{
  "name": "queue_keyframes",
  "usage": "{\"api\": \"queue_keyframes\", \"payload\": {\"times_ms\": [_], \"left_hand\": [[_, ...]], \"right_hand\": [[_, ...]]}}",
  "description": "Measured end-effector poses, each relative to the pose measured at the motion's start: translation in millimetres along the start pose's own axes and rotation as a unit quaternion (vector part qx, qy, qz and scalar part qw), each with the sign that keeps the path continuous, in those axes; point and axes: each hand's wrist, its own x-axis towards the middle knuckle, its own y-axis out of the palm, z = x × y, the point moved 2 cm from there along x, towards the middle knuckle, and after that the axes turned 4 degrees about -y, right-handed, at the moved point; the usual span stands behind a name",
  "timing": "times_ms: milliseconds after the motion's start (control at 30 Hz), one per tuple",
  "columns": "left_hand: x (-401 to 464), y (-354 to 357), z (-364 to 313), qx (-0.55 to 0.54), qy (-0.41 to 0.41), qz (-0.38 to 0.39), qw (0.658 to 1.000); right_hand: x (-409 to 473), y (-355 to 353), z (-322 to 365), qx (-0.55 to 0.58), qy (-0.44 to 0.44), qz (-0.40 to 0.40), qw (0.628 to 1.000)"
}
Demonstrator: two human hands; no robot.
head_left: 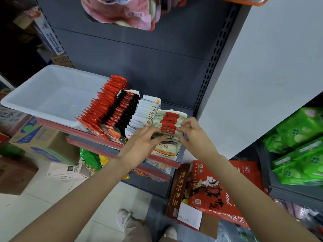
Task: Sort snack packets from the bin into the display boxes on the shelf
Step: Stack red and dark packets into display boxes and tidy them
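A white plastic bin (31, 103) sits at the left end of the shelf (111, 145), showing no packets inside. Beside it stand rows of snack packets in display boxes: red ones (106, 100), black ones (122, 109), white ones (148, 109) and cream packets with a red band (170, 117) in the rightmost box (166, 151). My left hand (143, 144) and my right hand (190, 131) meet at the front of that rightmost box, fingers curled and pinching the front cream packets from both sides.
Cardboard cartons (40, 144) stand on the floor at the left. A red carton (215, 191) lies open on the floor at the right. Green packets (300, 145) fill a neighbouring shelf. Pink bags (122, 11) hang overhead. My shoes (125, 219) are below.
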Motion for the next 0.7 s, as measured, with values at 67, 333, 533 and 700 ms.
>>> {"api": "queue_keyframes", "payload": {"times_ms": [67,333,533,700], "left_hand": [[-0.5,-1.6,-0.5,-0.009,0.001,-0.006,1.0],[0.0,3.7,5.7,-0.045,-0.017,0.011,0.999],[2.1,9.5,-0.3,-0.037,-0.06,0.0,0.998],[2.8,7.9,-9.3,-0.139,-0.153,0.002,0.978]], "right_hand": [[-0.3,1.7,0.9,-0.015,0.002,0.002,1.0],[8.8,8.1,-0.2,-0.029,0.006,0.007,1.0],[6.9,-8.2,8.7,-0.016,-0.008,-0.083,0.996],[-12.2,4.8,16.6,0.112,0.059,-0.066,0.99]]}}
